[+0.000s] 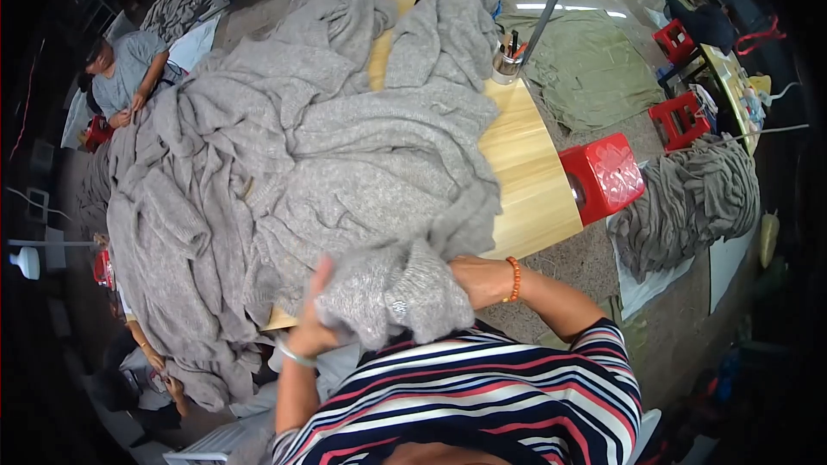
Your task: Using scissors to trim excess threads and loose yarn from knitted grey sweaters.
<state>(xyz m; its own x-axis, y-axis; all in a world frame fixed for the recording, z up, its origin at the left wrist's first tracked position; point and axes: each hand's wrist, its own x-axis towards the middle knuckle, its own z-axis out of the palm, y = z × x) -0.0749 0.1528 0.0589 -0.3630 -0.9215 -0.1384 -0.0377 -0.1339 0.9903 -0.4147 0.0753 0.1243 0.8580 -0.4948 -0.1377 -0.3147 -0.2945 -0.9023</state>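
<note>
A bunched grey knit sweater part (392, 293) is raised at the table's near edge, in front of my striped shirt. My left hand (315, 327) is at its left side, blurred by motion, with a finger stretched upward and the palm against the knit. My right hand (482, 281), below an orange bead bracelet, grips the right side of the bundle; its fingertips are hidden in the fabric. A small shiny patch (399, 307) shows on the front of the knit. Beyond my hands, a large heap of grey knit sweaters (362, 146) covers most of the table.
Bare wood of the table (534, 172) shows on the right. A clear cup of tools (506, 62) stands near its far right corner beside a slanting pole (556, 0). Red stools (607, 172), a knit pile (689, 198) and green cloth (590, 69) lie to the right. Several people work around the table.
</note>
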